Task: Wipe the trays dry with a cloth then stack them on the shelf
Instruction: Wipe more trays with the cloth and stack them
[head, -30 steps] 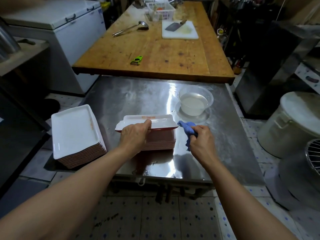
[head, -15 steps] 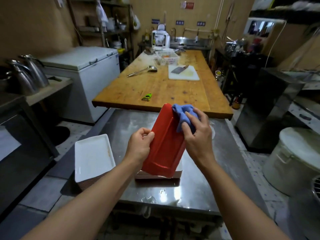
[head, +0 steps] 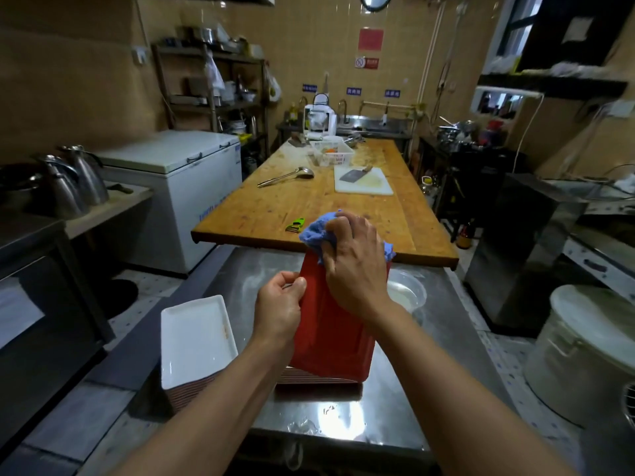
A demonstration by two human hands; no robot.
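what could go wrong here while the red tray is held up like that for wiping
The left hand only pinches the red tray at one edge while the right hand presses the blue cloth on its top, so it might slip onto the stack of trays beneath. The steel table looks wet, so a dried tray set down could pick up water.

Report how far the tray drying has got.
Done: cannot tell; no tray shows on a shelf, and the white-topped stack sits at the steel table's left edge. In hand: the left hand holds a red tray upright while the right hand presses the blue cloth on its top edge. Left: the stack under it, then all the shelving.
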